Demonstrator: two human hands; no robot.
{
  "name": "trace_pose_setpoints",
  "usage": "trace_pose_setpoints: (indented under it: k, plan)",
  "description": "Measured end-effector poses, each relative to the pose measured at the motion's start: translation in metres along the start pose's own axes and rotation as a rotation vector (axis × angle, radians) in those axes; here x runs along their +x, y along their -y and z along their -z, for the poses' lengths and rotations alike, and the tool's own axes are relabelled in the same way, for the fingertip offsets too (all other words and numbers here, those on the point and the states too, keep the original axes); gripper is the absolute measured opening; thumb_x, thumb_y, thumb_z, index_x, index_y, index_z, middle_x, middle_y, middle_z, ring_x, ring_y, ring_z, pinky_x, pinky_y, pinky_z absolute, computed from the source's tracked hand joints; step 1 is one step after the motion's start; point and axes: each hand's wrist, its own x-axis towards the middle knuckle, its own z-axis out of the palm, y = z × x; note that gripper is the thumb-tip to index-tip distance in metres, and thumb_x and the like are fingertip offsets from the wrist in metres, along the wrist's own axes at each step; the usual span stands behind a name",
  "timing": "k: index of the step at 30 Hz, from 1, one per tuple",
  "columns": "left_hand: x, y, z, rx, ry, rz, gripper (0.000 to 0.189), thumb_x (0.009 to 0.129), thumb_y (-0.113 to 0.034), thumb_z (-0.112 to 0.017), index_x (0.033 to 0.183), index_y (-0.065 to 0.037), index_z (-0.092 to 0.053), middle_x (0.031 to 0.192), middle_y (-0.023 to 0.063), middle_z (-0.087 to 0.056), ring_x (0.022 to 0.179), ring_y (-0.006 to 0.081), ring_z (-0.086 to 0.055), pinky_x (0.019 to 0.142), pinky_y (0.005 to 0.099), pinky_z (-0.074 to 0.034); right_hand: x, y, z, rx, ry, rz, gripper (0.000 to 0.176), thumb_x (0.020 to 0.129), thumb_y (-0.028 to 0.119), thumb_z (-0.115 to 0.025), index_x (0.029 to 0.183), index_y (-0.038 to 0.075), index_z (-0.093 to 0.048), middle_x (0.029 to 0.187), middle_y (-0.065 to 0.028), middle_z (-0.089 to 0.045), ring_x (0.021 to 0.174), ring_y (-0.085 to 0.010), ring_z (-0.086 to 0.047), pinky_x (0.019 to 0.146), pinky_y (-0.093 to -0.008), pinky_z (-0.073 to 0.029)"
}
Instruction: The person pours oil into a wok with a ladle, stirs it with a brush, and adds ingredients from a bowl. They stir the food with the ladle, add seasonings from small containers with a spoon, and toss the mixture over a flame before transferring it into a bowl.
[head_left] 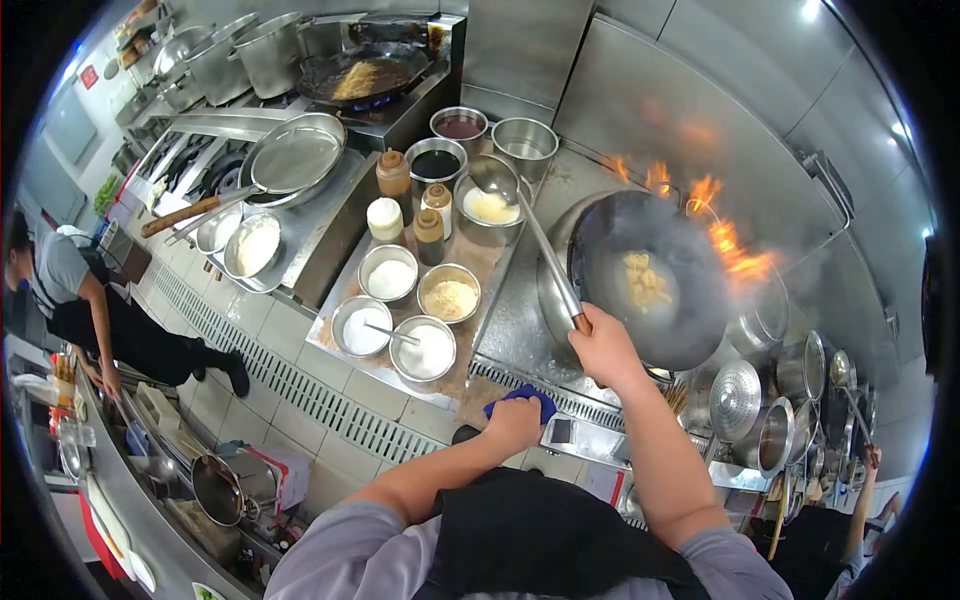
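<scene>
My right hand point(605, 348) is closed round the wooden end of a long-handled ladle point(550, 255). The ladle's metal bowl tilts over a steel bowl of pale yellow contents point(490, 208), at the back of the seasoning board. My left hand point(513, 424) is closed on a folded blue cloth point(538, 400) at the front edge of the stove. A large dark wok point(610, 300) sits on the burner to the right, with yellowish food pieces point(645, 282) in its middle. Steam rises from it, and orange flames point(735, 245) flare along its far rim.
Left of the stove are sauce bottles point(429, 236) and steel bowls of white powder point(424, 350). Strainers point(735, 400) and pots hang at right. Another wok point(365, 75) stands on a back-left burner. One person point(90, 300) works at the left counter; another person's arm point(862, 500) shows lower right.
</scene>
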Motion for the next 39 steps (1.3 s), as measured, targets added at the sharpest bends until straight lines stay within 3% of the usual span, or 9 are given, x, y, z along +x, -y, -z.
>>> trace_pose_setpoints:
  k: [6,8,14,15,17,20,31,34,39]
  plan:
    - [0.004,0.006,0.007,-0.026,0.064,-0.02,0.039,0.081,-0.035,-0.057,0.096,0.001,-0.057,0.089,0.0192,-0.066,0.081,0.0337,-0.066,0.071,0.043,-0.052,-0.005,0.011,-0.006,-0.243,-0.163,0.022,0.026,0.082,0.018,-0.052,0.103,0.002,-0.052,0.087,-0.0266,-0.061,0.086,-0.0454,-0.059,0.075,-0.0496,-0.046]
    - [0.01,0.016,0.014,-0.096,0.082,0.036,0.037,0.081,-0.032,-0.056,0.096,0.001,-0.058,0.092,0.0203,-0.066,0.081,0.0347,-0.065,0.072,0.0431,-0.052,-0.003,0.001,-0.003,0.039,-0.032,0.007,0.026,0.083,0.018,-0.052,0.102,0.002,-0.053,0.088,-0.0252,-0.063,0.085,-0.0446,-0.06,0.075,-0.0499,-0.047]
    - [0.013,0.069,0.029,-1.507,0.106,0.477,0.042,0.074,-0.023,-0.054,0.108,0.001,-0.06,0.106,0.0174,-0.065,0.097,0.0307,-0.063,0.086,0.0425,-0.048,0.01,-0.023,-0.014,-0.22,-0.273,0.206,0.029,0.082,0.013,-0.055,0.108,-0.001,-0.053,0.071,-0.0165,-0.059,0.058,-0.03,-0.06,0.058,-0.0401,-0.047]
    - [0.007,0.076,0.039,-1.508,0.106,0.477,0.042,0.074,-0.023,-0.054,0.108,0.001,-0.06,0.106,0.0174,-0.065,0.097,0.0307,-0.063,0.086,0.0425,-0.048,0.004,-0.006,0.0,-0.221,-0.272,0.206,0.029,0.082,0.013,-0.055,0.108,-0.001,-0.053,0.071,-0.0165,-0.059,0.058,-0.03,-0.06,0.058,-0.0401,-0.047]
    - [-0.008,0.084,0.06,-2.216,0.347,0.201,0.051,0.072,-0.018,-0.054,0.121,-0.002,-0.053,0.117,0.0158,-0.06,0.109,0.0329,-0.058,0.097,0.0435,-0.044,-0.008,0.025,0.032,0.23,0.161,-0.218,0.028,0.081,0.017,-0.051,0.104,0.0,-0.052,0.089,-0.027,-0.061,0.086,-0.0459,-0.057,0.076,-0.0473,-0.046]
    - [-0.028,0.076,0.083,-2.442,0.14,-0.042,0.063,0.069,-0.016,-0.056,0.129,-0.001,-0.045,0.123,0.0178,-0.056,0.116,0.0332,-0.053,0.104,0.0455,-0.04,0.005,-0.001,0.023,0.027,-0.04,0.007,0.03,0.081,0.017,-0.051,0.105,0.0,-0.053,0.09,-0.0272,-0.061,0.087,-0.0459,-0.057,0.077,-0.0479,-0.046]
    - [-0.048,0.064,0.072,-2.419,0.322,-0.113,0.065,0.074,-0.018,-0.063,0.132,0.002,-0.041,0.123,0.0189,-0.055,0.114,0.0317,-0.055,0.103,0.044,-0.04,0.014,-0.004,0.018,0.029,-0.021,-0.019,0.025,0.08,0.015,-0.051,0.099,-0.002,-0.053,0.091,-0.027,-0.06,0.088,-0.0469,-0.054,0.077,-0.0472,-0.044]
    - [-0.05,0.077,0.054,-2.339,0.363,0.042,0.065,0.073,-0.022,-0.064,0.128,0.005,-0.044,0.113,0.0208,-0.06,0.105,0.0316,-0.06,0.098,0.0438,-0.044,0.014,-0.007,0.015,0.027,-0.077,0.101,0.019,0.081,0.014,-0.052,0.093,-0.001,-0.052,0.08,-0.0239,-0.06,0.071,-0.0409,-0.06,0.064,-0.0448,-0.046]
    - [-0.051,0.074,0.054,-2.327,0.37,-0.017,0.054,0.074,-0.022,-0.065,0.119,0.005,-0.05,0.096,0.0139,-0.061,0.082,0.0227,-0.059,0.08,0.0359,-0.048,0.014,-0.004,0.015,0.513,0.135,-0.141,0.009,0.084,0.011,-0.055,0.082,0.004,-0.049,0.06,-0.0037,-0.051,0.039,-0.0128,-0.05,0.036,-0.0291,-0.036]
